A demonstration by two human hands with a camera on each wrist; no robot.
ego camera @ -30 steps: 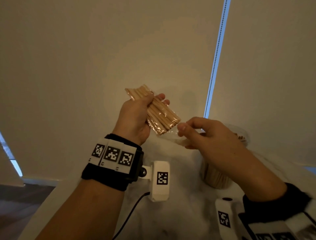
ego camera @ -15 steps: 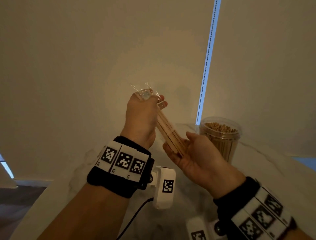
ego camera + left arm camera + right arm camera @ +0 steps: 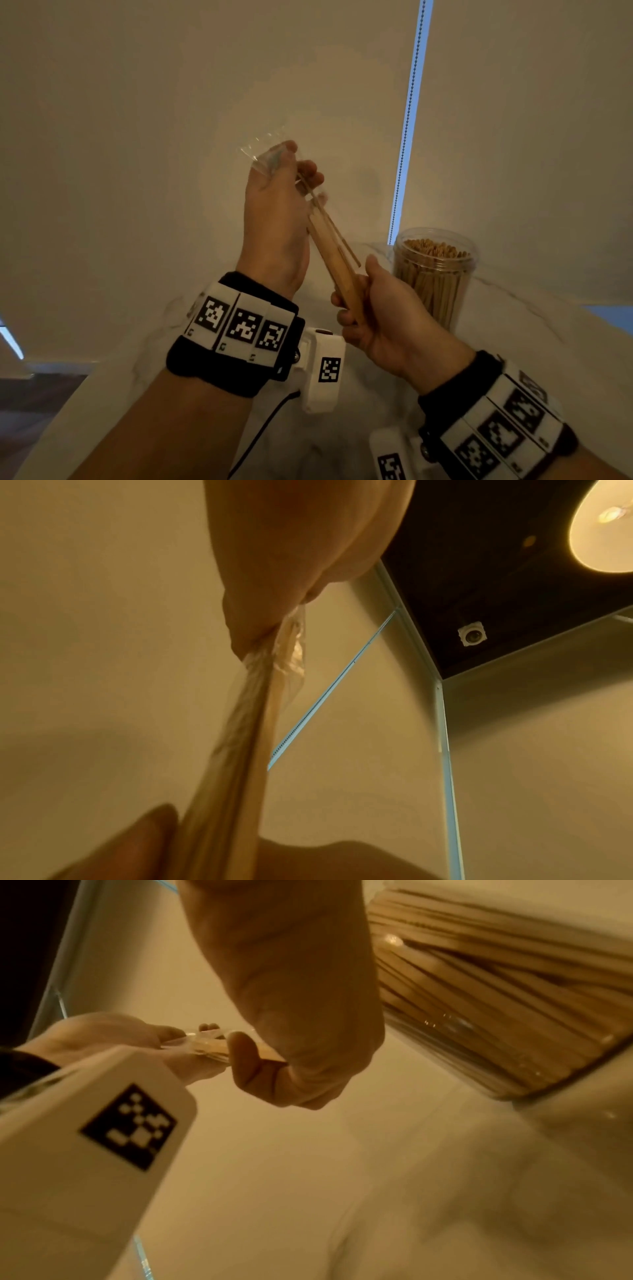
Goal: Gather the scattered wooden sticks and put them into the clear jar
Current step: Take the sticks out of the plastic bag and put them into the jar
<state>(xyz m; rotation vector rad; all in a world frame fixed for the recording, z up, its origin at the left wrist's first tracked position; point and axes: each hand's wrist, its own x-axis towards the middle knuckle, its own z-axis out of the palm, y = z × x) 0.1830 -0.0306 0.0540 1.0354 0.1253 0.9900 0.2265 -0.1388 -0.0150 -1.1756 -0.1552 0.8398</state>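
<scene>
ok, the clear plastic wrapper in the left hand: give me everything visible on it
The thin, clear, crinkled plastic wrapper is held up in the air, pinched at its upper end by the left hand. Its empty top flares loose above the fingers. Lower down it sheathes a bundle of pale wooden sticks, which slants down to the right hand gripping its bare lower end. The left wrist view shows the film bunched and wrinkled where it leaves the fingers. How far down the film reaches is unclear.

Dim warm light, glaring ceiling lamp (image 3: 606, 526), blurred wrist views
</scene>
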